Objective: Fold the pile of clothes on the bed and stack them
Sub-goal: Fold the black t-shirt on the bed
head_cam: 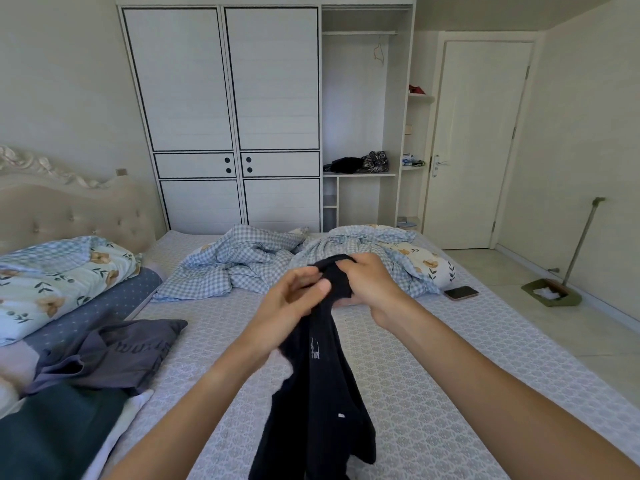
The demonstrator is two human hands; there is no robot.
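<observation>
Hands, left (289, 299) & right (372, 284), both gripping dark garment (322, 382) top, small white print unreadable, above bed (398, 393)

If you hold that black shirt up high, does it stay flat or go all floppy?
Probably floppy: the black garment hangs limp and bunched below where the left hand and right hand pinch its top edge. It looks light, since fingertips alone hold it up. Set down, it would likely crumple, not lie flat.

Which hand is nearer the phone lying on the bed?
Right. The right hand grips the black garment just left of the phone; the left hand holds the same garment farther left.
</observation>
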